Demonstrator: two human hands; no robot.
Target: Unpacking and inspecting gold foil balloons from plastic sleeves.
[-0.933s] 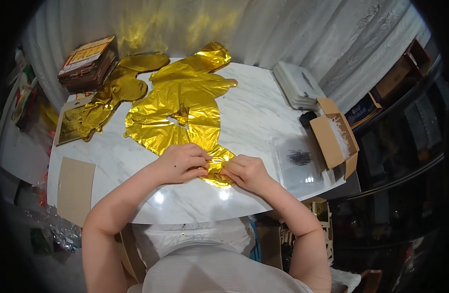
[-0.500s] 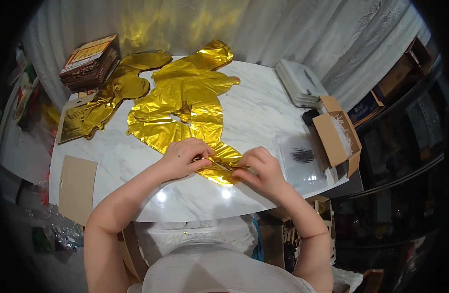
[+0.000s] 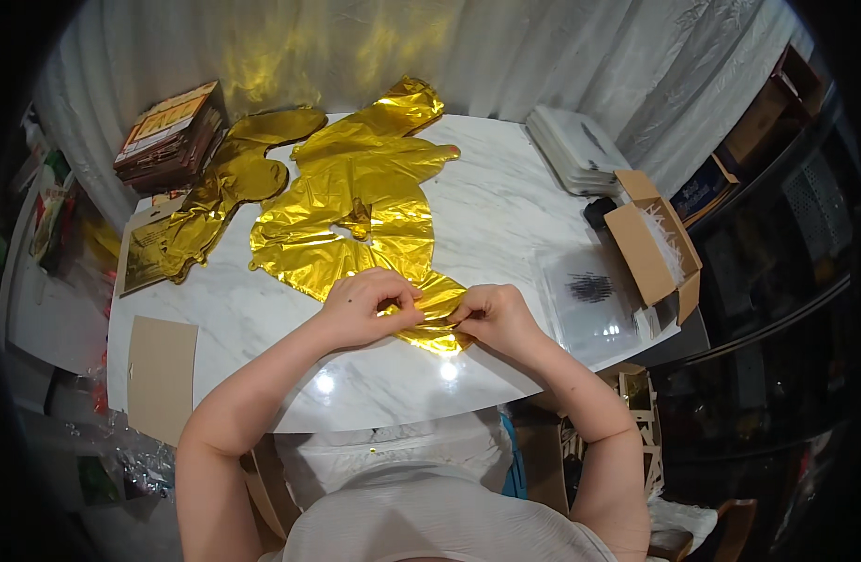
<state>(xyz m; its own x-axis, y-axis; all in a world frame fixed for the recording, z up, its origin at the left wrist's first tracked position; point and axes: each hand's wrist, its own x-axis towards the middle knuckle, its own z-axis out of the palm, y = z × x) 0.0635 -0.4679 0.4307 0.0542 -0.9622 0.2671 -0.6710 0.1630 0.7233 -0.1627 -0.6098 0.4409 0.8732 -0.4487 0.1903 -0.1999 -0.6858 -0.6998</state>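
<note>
A flat gold foil balloon [image 3: 327, 214] lies across the white marble-patterned table [image 3: 486, 220], creased, with a small hole near its middle. My left hand [image 3: 363, 307] is closed at its near end, thumb and fingers pinching the foil. Just to the right, my right hand [image 3: 501, 320] pinches the edge of the same near end, its fingertips close to the left ones. What exactly lies between the fingertips is partly hidden. More gold foil balloons [image 3: 240, 169] lie in a layered pile at the back left, apart from both hands.
A stack of printed cards [image 3: 168, 140] stands at the back left, near a card-backed package [image 3: 145, 248]. One plain card [image 3: 161, 370] overhangs the left edge. On the right are stacked clear packets [image 3: 575, 155], a clear bag [image 3: 585, 300] and an opened cardboard box [image 3: 639, 248].
My right hand has tightened from a looser hold into a pinch, and my hands have drawn slightly closer together. The foil's near end lies flatter. The whole view has shifted a little.
</note>
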